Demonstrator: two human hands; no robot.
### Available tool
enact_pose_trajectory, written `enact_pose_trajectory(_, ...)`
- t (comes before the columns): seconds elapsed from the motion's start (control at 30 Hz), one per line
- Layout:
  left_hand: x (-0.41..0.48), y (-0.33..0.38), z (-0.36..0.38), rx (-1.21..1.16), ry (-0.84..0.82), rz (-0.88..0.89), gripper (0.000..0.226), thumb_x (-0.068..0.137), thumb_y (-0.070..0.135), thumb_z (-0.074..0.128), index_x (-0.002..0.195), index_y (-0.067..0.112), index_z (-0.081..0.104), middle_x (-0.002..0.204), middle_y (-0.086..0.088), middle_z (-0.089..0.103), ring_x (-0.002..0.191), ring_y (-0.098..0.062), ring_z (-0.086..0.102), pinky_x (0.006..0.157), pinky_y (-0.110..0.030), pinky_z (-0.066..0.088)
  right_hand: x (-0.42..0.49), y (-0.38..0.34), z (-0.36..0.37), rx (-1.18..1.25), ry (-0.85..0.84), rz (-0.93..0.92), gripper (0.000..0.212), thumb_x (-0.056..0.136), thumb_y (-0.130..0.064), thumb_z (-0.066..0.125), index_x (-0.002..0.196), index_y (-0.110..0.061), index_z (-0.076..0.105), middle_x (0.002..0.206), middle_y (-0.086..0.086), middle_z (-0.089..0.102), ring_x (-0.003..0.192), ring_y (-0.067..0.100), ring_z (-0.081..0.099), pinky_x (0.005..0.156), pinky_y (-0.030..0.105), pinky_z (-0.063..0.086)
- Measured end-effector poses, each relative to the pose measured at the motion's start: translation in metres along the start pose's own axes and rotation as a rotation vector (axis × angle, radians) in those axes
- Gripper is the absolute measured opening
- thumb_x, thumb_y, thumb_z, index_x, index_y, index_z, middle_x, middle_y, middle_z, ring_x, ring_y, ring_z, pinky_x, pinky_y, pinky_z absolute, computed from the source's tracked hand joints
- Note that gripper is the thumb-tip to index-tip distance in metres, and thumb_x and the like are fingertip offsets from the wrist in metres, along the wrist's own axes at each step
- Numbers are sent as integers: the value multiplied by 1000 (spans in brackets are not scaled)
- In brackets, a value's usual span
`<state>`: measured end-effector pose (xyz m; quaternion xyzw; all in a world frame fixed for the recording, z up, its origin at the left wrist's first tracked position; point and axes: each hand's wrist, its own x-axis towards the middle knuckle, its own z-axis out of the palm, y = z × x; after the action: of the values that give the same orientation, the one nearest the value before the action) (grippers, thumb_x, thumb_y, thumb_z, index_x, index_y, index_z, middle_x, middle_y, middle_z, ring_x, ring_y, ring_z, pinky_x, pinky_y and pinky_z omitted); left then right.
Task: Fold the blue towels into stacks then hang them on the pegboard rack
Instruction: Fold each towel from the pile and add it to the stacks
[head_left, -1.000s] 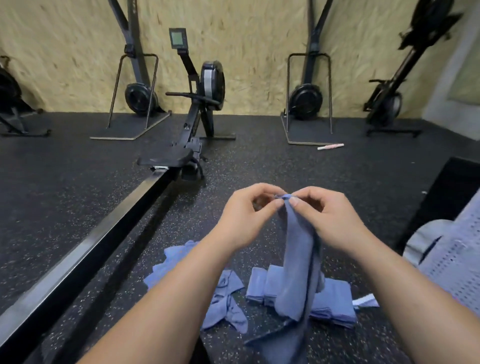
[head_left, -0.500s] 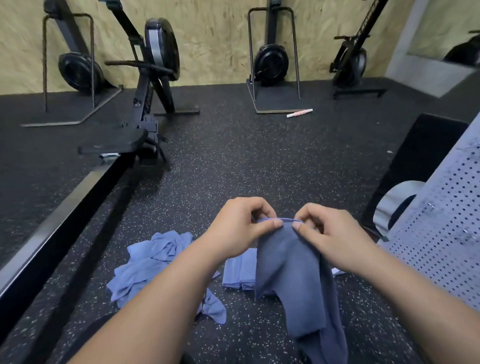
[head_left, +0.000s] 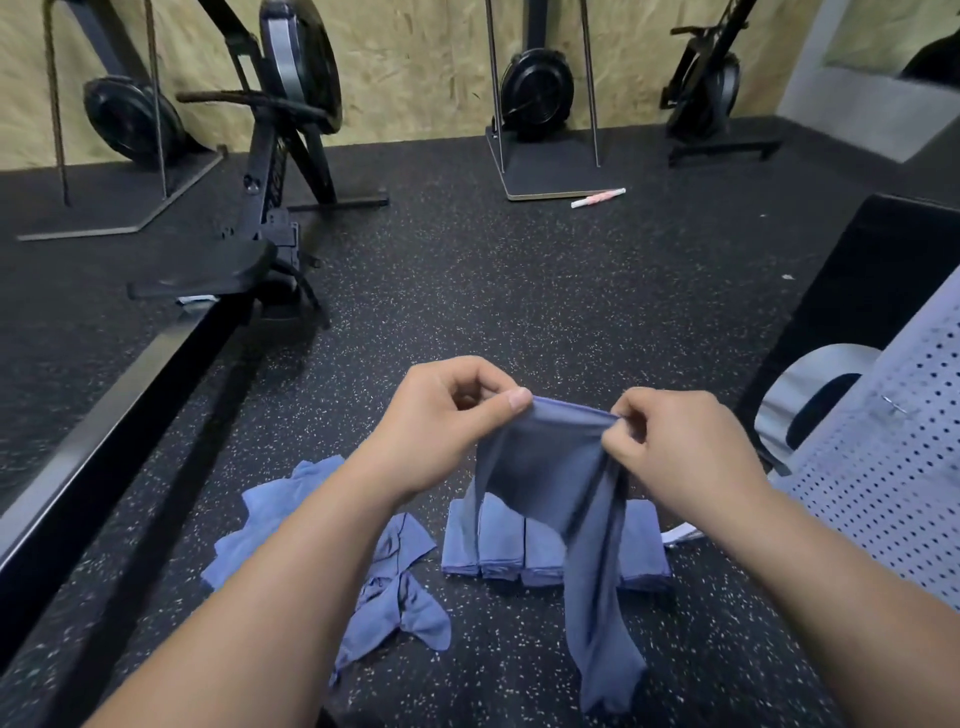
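Observation:
A blue towel hangs in the air in front of me, held by its top edge. My left hand pinches that edge at its left end, and my right hand pinches it at the right end. Behind the hanging towel, a row of folded blue towels lies on the black speckled floor. A loose heap of unfolded blue towels lies to the left, partly hidden by my left forearm. The grey pegboard rack leans at the right edge.
A rowing machine with a long black rail runs along the left. Further rowers stand upright against the chipboard wall. A white and red marker lies on the floor. A black box stands behind the pegboard rack.
My hands have slid apart along the towel's top edge, spreading it wider. The view has tilted down and to the right, bringing more of the pegboard rack into sight.

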<state>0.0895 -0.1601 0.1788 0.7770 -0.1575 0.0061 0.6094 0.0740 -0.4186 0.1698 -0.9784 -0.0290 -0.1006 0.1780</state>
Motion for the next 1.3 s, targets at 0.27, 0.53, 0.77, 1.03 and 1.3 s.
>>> enact_pose_trajectory(0.27,1,-2,-23,-42,184,20,13,97,24,75,86,18,74,78,4,68,74,-11,55,71,-28,44,12,3,-1,115,-71,-12,14,81,-39,64,71,-29,64,58,-11,65,54,5,57,54,29,42)
enact_pose_trajectory(0.53,1,-17,-39,385,341,35,16,99,34,75,86,30,67,72,14,64,65,-8,54,65,-32,46,11,10,-7,631,-192,-116,14,85,-28,89,80,-28,76,79,-6,77,74,11,71,74,30,55)
enact_pose_trajectory(0.77,0,-11,-39,455,625,15,15,101,35,71,89,27,67,77,13,67,66,-2,57,62,-14,41,13,20,-9,654,-374,-169,12,91,-28,84,90,-22,74,73,-3,72,66,11,56,67,32,46)
enact_pose_trajectory(1.03,1,-26,-45,563,525,-167,8,94,36,78,94,29,74,75,10,70,71,-5,65,67,-26,45,21,42,-4,558,-210,-100,12,96,-27,77,85,-24,71,60,-11,60,54,6,47,58,28,39)
enact_pose_trajectory(1.3,-3,-25,36,303,-194,13,27,99,28,73,124,39,71,82,5,70,74,-14,61,79,-37,55,6,-2,1,617,-263,-252,8,95,-31,77,89,-31,72,73,-5,70,62,4,55,63,28,48)
